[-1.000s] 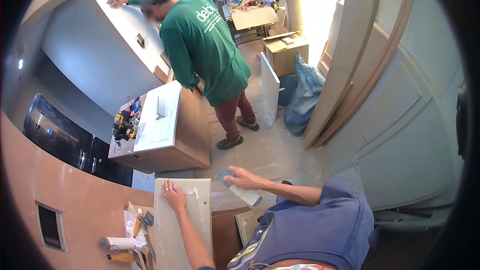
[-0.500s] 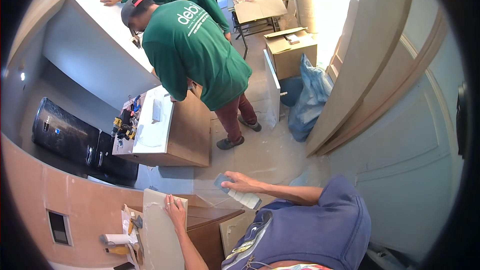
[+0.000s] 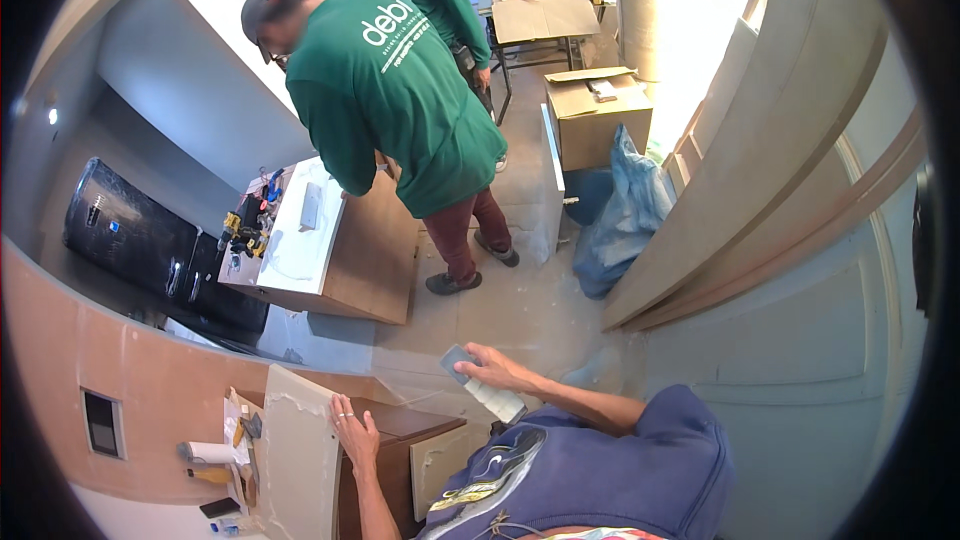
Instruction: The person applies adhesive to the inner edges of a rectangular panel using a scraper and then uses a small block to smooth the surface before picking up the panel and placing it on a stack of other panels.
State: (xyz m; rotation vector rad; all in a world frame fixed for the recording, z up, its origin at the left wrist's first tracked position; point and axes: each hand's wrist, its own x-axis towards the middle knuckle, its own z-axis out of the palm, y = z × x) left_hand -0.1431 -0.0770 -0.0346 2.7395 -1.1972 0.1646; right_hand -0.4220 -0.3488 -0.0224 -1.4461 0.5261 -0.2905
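Note:
My left hand (image 3: 355, 430) lies with fingers extended on the edge of an upright cream board (image 3: 295, 450), which has rough whitish filler along its upper edges. Closed around a long, flat grey tool (image 3: 455, 360) is my right hand (image 3: 490, 368). An off-white layer or block shows along the tool's lower part; its exact kind I cannot make out. The tool is held in front of my body, apart from the board. Below and between my arms are a brown wooden surface (image 3: 410, 423) and a second cream panel (image 3: 432, 465) with filler marks.
A person in a green shirt (image 3: 400, 100) leans over a white-topped cabinet (image 3: 365, 250) holding drills (image 3: 240, 230); another person stands behind. A blue plastic bag (image 3: 625, 220) and cardboard box (image 3: 600, 135) are farther right. A paper roll (image 3: 205, 453) and tools lie left of the board.
My view has shifted slightly. The cream board shows more of its face, and my left hand has moved a little along or off its edge. My right hand still grips the grey tool.

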